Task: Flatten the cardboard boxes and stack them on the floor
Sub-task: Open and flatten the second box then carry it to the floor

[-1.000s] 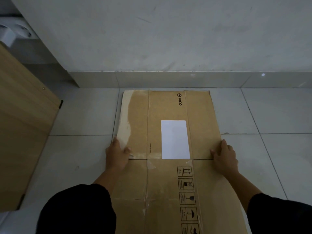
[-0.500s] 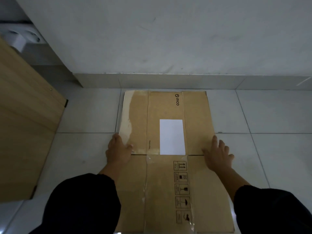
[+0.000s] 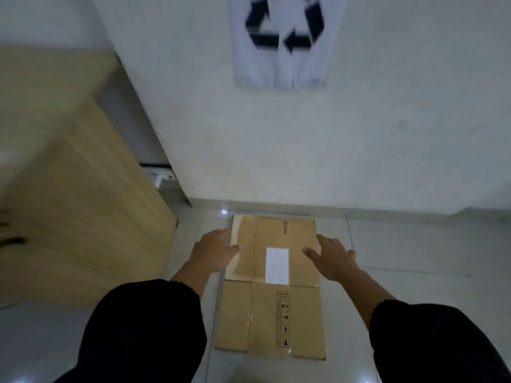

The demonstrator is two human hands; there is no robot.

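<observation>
Flattened box (image 3: 276,305) flat on floor (image 3: 401,286) by the wall's foot, left hand (image 3: 213,251) at its left edge, right hand (image 3: 334,258) at its right edge, fingers spread, holding nothing

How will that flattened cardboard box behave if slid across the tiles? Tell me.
The flattened cardboard box lies flat on glossy floor tiles, so it would probably slide easily. Its crease lines suggest it may fold when lifted by one end. It looks thin, so likely light.
</observation>
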